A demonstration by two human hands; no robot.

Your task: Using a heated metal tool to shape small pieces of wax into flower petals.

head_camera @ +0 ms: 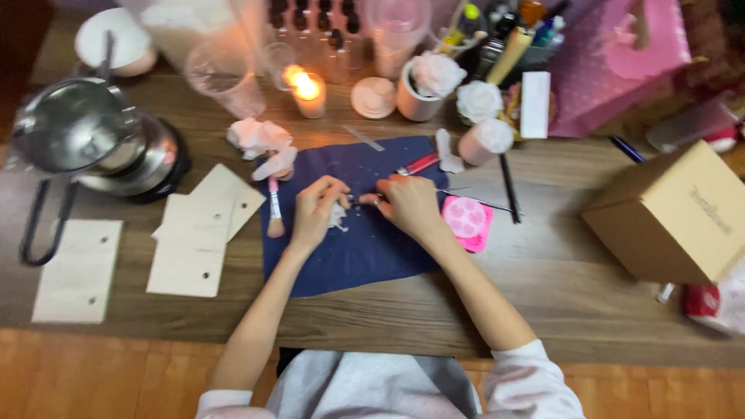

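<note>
Item betw. fingertips (341,203) too small

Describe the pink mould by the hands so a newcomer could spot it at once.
Start at the dark blue cloth in the middle of the wooden table. Just off its right edge, beside the right hand, lies the pink mould. It is the only flat, bright pink square there, with a flower shape pressed into it.

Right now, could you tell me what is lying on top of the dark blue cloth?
On the blue cloth rest both hands, left hand and right hand, working a small white piece, amid white crumbs. Whatever lies beneath the hands is hidden.
</note>
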